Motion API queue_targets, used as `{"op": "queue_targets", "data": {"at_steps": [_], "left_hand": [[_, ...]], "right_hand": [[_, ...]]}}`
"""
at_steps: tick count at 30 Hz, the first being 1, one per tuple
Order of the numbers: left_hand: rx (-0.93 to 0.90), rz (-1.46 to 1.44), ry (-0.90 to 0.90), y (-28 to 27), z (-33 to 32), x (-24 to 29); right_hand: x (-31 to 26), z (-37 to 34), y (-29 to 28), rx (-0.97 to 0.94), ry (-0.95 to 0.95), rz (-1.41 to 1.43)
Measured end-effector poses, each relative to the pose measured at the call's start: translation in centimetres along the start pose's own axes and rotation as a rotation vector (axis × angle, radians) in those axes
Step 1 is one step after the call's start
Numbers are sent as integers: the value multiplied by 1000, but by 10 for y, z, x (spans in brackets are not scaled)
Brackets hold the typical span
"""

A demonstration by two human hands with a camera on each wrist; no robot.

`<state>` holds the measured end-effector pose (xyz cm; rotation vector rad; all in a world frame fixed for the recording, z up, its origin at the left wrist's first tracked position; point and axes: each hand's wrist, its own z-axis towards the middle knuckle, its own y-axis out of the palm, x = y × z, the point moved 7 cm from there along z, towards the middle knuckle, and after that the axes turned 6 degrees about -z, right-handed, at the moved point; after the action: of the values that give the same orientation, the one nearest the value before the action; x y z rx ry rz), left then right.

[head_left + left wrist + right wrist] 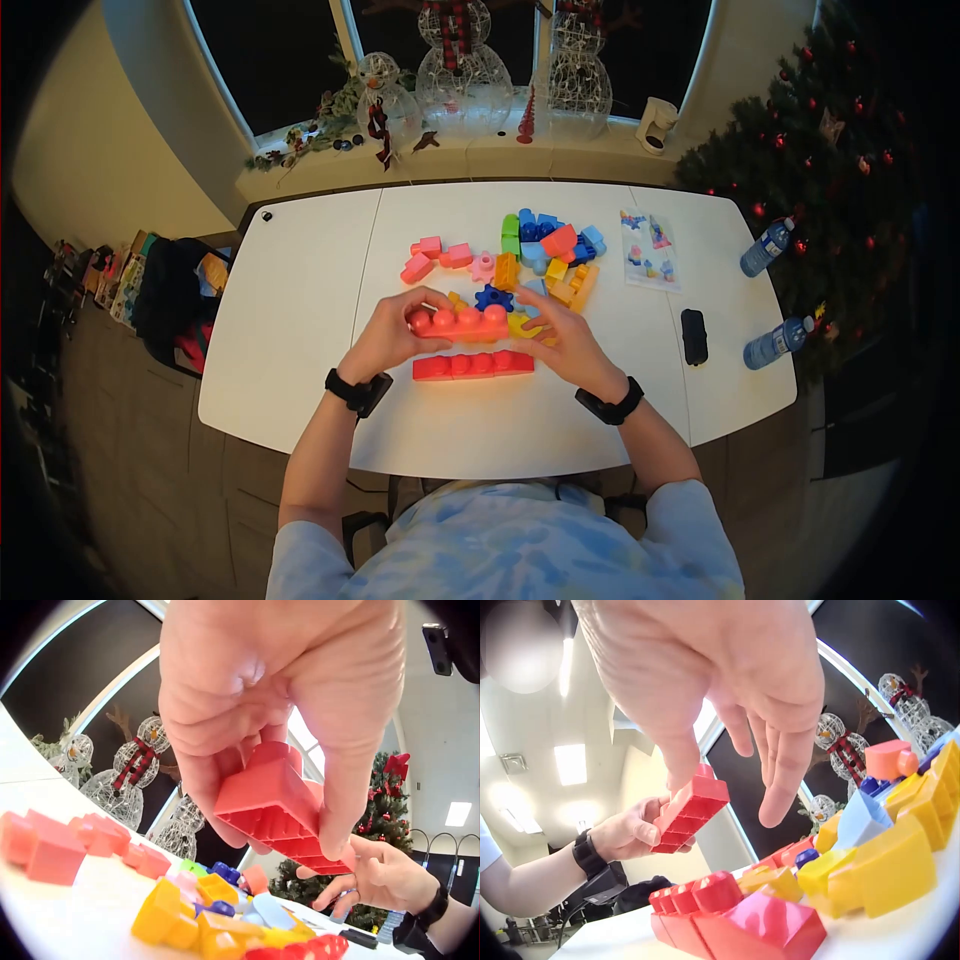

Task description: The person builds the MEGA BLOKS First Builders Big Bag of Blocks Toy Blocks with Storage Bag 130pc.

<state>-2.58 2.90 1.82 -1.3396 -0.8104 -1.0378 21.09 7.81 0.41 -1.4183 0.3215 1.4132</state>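
A long red building block (462, 326) with a single row of studs is held above the table by my left hand (395, 328). That hand's thumb and fingers grip its left end, and its ribbed hollow underside shows in the left wrist view. My right hand (572, 350) is at the block's other end, fingers spread and relaxed. In the right wrist view, its thumb (681, 761) overlaps the block's end. Below the raised block, a row of red blocks (473, 366) lies on the white table, studs along its top, near the table's front.
Behind the hands lie pink blocks (483, 267), a dark blue gear-like piece (494, 298), orange blocks (507, 272) and a blue cluster (540, 225). A picture sheet (650, 250), a black case (694, 337) and two water bottles (778, 343) are at the right.
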Motion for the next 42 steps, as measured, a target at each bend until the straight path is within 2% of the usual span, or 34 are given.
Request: {"op": "queue_targets", "data": {"at_steps": [1,3,4,9,12,14,18,26,39,42], "left_hand": [[-1,0,-5,6,-7,-6],[19,23,65,15,-19,-16],[9,43,19,19,-22,-24],[69,12,45,32,-33,-27],[72,81,73,33,-37,-23],[79,230,112,31,-40,-22],[79,215,44,32,-43,-31],[80,228,-18,35,-44,-37],[122,222,50,40,-47,-29],[118,184,11,40,-48,-32]], "right_hand": [[5,-2,5,-2,3,3],[10,-7,27,-144,-89,-62],[12,-9,31,-148,-87,-60],[6,-11,35,-100,-143,-235],[10,-14,35,-96,-160,-289],[11,-16,33,-110,-148,-312],[13,-17,37,-195,-117,-383],[11,-16,47,-215,-101,-436],[14,-20,57,-177,-131,-476],[11,-22,53,-212,-121,-497]]}}
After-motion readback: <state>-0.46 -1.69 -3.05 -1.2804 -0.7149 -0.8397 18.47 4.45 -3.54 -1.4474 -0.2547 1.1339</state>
